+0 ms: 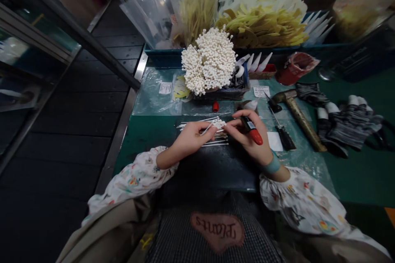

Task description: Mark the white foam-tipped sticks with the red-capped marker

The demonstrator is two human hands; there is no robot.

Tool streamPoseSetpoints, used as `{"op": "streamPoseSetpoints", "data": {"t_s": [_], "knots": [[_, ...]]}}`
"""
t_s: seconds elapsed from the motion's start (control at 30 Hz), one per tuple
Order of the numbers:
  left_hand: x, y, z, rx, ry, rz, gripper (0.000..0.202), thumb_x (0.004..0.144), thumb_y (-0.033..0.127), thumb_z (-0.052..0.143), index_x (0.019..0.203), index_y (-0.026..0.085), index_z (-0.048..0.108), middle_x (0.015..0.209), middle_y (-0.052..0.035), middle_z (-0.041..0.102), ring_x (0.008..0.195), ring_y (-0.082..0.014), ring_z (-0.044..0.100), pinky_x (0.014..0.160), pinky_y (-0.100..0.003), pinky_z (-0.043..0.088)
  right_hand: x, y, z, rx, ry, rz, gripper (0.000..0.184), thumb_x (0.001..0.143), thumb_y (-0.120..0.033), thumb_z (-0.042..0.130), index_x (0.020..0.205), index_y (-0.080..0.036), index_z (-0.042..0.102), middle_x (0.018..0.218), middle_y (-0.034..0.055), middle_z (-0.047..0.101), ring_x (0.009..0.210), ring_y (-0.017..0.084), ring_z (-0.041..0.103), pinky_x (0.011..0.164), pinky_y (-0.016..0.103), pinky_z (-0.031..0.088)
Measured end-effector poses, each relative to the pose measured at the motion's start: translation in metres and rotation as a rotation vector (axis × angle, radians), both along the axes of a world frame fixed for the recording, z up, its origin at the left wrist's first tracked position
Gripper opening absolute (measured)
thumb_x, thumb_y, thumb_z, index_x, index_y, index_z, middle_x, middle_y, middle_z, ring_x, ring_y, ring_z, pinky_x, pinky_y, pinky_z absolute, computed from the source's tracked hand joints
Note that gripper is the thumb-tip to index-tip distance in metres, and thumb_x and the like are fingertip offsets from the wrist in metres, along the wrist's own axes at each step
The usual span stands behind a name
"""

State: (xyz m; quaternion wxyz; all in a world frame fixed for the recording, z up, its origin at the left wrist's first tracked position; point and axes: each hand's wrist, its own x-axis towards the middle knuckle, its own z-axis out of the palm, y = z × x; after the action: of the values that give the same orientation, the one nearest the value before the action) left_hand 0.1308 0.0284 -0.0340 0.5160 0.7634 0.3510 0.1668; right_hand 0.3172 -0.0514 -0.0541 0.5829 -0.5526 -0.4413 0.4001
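Note:
My left hand (193, 139) is closed, pinching thin white sticks with small white heads (219, 123). Opposite it, my right hand (257, 150) has its thumb and fingertips at those heads. A red-and-black marker (255, 136) is tucked in the same right hand, its red end pointing toward me. More white-headed sticks (215, 144) lie crosswise on the dark mat (212, 168) beneath my hands. Just beyond stands a red cap (215, 106). Behind it, a dense bunch of white-headed sticks (212, 59) rises from a small box.
A hammer (304, 123), a black-handled pointed tool (285, 137) and grey gloves (348, 125) lie to the right. Along the back, a blue tray (166, 58) holds yellow and white petal-like pieces (262, 28). A red container (293, 70) sits at back right.

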Motion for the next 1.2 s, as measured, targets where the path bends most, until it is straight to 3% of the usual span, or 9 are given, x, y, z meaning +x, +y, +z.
{"op": "streamPoseSetpoints", "data": {"t_s": [0.3, 0.9, 1.2], "knots": [[-0.0002, 0.0003, -0.0030, -0.019, 0.006, -0.023, 0.040, 0.095, 0.042, 0.054, 0.069, 0.017, 0.071, 0.072, -0.0028, 0.069, 0.068, -0.0143, 0.056, 0.062, -0.026, 0.037, -0.0022, -0.0003, -0.0044, -0.011, 0.127, -0.027, 0.048, 0.077, -0.043, 0.088, 0.107, -0.024, 0.056, 0.091, 0.0019, 0.081, 0.076, 0.019, 0.079, 0.073, 0.033, 0.068], [0.0005, 0.0004, -0.0069, -0.001, -0.001, -0.048, 0.039, 0.095, 0.041, 0.055, 0.069, 0.016, 0.070, 0.068, -0.0011, 0.066, 0.067, -0.0133, 0.055, 0.063, -0.025, 0.037, -0.0050, -0.0007, -0.0042, 0.039, 0.009, -0.014, 0.042, 0.080, -0.043, 0.085, 0.102, -0.025, 0.054, 0.084, -0.0013, 0.077, 0.074, 0.017, 0.077, 0.070, 0.029, 0.064], [0.0001, -0.0003, -0.0049, 0.014, 0.017, 0.011, 0.044, 0.094, 0.045, 0.054, 0.065, 0.015, 0.067, 0.065, -0.0004, 0.062, 0.063, -0.0124, 0.050, 0.062, -0.026, 0.034, -0.0062, -0.0003, -0.0079, 0.052, -0.012, -0.004, 0.039, 0.081, -0.037, 0.084, 0.101, -0.026, 0.053, 0.085, -0.0015, 0.076, 0.077, 0.017, 0.077, 0.072, 0.030, 0.063]]}}
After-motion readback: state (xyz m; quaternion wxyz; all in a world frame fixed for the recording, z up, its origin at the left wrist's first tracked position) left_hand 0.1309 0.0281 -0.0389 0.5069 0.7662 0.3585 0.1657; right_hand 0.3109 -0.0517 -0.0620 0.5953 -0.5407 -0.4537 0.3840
